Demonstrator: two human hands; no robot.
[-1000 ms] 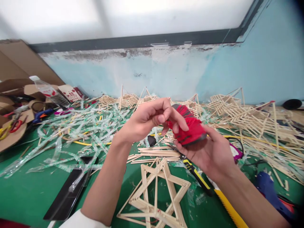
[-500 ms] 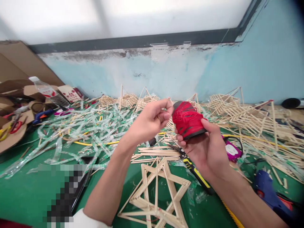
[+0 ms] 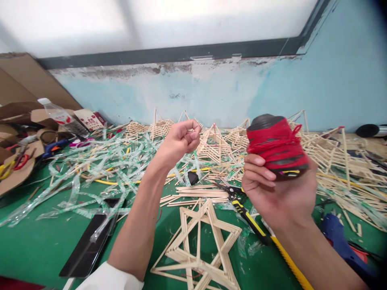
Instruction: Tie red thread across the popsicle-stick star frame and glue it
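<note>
My right hand [image 3: 279, 189] is wrapped round a dark spool wound with red string [image 3: 275, 145], tilted and raised above the table at right of centre. A small red loop sticks out at the spool's upper right. To the left, my left hand [image 3: 183, 139] is raised with its fingers curled in a pinch; whatever they hold is too small to make out. Below and between my hands, a star-shaped frame of wooden sticks [image 3: 223, 241] lies on the green table [image 3: 33, 249], with a bit of red string on its lower part.
Black-and-yellow pliers [image 3: 249, 219] lie right of the star, near loose sticks [image 3: 202, 192]. Clear tape strips [image 3: 75, 177] cover the left. A black phone [image 3: 86, 245], a blue glue gun [image 3: 338, 241], a plastic bottle [image 3: 63, 117] and more stick frames [image 3: 213, 145] are around.
My hands have moved apart. My right hand has shifted right with the spool and turned it, while my left hand has moved left, away from the spool, with its fingers still closed.
</note>
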